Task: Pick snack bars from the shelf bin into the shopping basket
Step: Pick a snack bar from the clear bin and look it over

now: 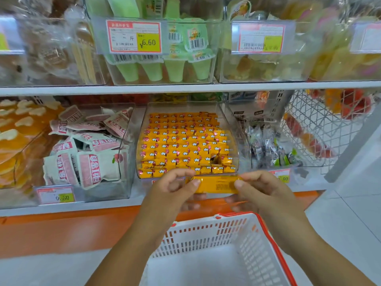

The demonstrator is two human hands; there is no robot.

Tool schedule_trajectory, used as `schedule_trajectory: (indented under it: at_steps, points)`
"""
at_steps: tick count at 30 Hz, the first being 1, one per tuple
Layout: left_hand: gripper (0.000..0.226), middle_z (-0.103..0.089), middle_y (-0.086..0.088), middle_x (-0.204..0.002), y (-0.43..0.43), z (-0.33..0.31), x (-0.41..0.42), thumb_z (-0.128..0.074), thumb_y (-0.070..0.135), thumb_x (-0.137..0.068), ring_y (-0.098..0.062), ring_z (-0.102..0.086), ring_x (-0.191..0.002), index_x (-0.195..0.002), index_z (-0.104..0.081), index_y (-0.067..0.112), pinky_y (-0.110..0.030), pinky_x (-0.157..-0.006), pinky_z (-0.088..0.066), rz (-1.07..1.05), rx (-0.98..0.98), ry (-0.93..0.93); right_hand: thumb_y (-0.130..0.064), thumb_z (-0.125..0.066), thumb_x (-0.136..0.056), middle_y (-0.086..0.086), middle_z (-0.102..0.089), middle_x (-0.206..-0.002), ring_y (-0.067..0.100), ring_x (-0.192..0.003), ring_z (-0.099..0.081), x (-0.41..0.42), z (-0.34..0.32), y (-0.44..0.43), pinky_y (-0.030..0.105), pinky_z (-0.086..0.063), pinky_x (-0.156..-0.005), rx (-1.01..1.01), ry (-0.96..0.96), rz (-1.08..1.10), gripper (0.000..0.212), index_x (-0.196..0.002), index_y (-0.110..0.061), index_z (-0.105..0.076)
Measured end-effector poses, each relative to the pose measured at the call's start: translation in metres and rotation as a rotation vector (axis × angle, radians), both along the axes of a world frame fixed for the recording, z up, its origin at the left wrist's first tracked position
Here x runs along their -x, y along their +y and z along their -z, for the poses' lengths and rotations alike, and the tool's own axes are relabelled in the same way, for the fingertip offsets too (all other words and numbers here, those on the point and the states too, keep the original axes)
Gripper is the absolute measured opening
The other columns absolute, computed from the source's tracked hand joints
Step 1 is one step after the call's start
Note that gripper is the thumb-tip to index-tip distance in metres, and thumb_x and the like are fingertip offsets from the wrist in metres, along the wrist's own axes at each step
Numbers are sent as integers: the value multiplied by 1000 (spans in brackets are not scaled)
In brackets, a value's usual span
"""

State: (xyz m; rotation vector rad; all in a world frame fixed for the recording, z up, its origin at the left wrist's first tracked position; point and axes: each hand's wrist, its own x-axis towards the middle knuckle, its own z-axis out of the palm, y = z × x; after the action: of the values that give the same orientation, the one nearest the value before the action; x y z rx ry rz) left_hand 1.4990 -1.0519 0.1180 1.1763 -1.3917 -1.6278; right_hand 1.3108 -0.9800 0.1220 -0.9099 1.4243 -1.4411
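A clear shelf bin [231, 129] on the lower shelf holds several rows of yellow-wrapped snack bars [183, 145]. In front of the bin's lip, one yellow snack bar [216, 184] is held level between both hands. My left hand [175, 188] pinches its left end and my right hand [261, 190] pinches its right end. Below the hands sits a white shopping basket with a red rim [268, 234]; the part of its inside that shows is bare.
A bin of pink-and-white packets [86, 153] stands left of the snack bars, a bin of small dark wrapped sweets [270, 147] to the right. A wire basket [321, 129] hangs at far right. The upper shelf holds green jelly cups [165, 69]. An orange shelf base [72, 230] runs below.
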Motion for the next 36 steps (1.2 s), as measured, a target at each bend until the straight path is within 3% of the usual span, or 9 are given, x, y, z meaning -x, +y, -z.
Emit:
schedule_trajectory:
  at_steps: [4,7,15,20,23,26,29,32,36]
  points:
    - [27,-76,1,-106,0,5,-6,-77,26,-72,-23,-75,-87,-99,-76,30,-41,-85,-59,18,-70,15,-44,-99,-31,16,-73,-87,38,-77,-73,13,11,0,29,-59,-66,-5,-185,-63,69,-85,-10,-74]
    - [28,-77,2,-103,-1,3,-9,-72,14,-80,-20,-75,-88,-105,-73,26,-31,-79,-61,55,-79,45,-36,-101,-25,22,-72,-89,36,-77,-73,23,11,-2,28,-60,-64,-6,-286,-90,74,-88,-4,-76]
    - [32,-76,17,-94,-2,-8,-13,-56,11,-96,-6,-74,-84,-112,-65,37,-7,-68,-51,112,73,-84,-33,-100,-34,24,-73,-95,36,-83,-74,27,13,-11,28,-60,-66,2,-326,-162,65,-89,-6,-78]
    - [29,-77,3,-100,-9,-6,-8,-59,11,-92,-18,-74,-92,-115,-69,26,-29,-83,-59,53,40,16,-18,-82,-58,27,-70,-105,40,-91,-72,25,10,-18,26,-60,-67,-11,-361,-170,37,-92,-3,-76]
    - [38,-76,-5,-103,-13,-6,-10,-64,13,-80,-23,-73,-97,-117,-68,22,-30,-86,-58,75,-40,129,-16,-86,-58,27,-68,-113,38,-98,-70,27,9,-22,29,-60,-74,8,-389,-193,57,-110,1,-70]
    - [41,-76,-12,-103,-16,-7,-13,-60,-1,-85,-25,-72,-100,-119,-65,21,-30,-88,-57,128,-47,166,-7,-72,-62,30,-67,-112,37,-94,-72,29,6,-24,27,-60,-72,13,-402,-176,60,-120,0,-65]
    - [35,-77,-12,-91,-17,-6,-11,-65,9,-74,-26,-75,-91,-107,-70,22,-28,-75,-61,47,3,160,-17,-85,-56,31,-69,-97,34,-83,-74,28,6,-27,26,-60,-63,13,-374,-171,61,-114,-2,-69]
    - [19,-77,-6,-87,-18,-4,-9,-69,21,-67,-25,-75,-87,-83,-78,22,-28,-74,-61,-38,27,137,-39,-98,-39,23,-72,-83,34,-84,-74,26,8,-28,26,-60,-64,25,-328,-170,55,-82,-10,-76]
    - [9,-74,5,-78,-17,-3,-5,-67,23,-72,-16,-75,-81,-64,-71,21,-34,-87,-53,-114,37,150,-47,-96,-42,14,-74,-98,28,-95,-72,23,16,-31,28,-58,-78,48,-281,-161,49,-73,-16,-75]
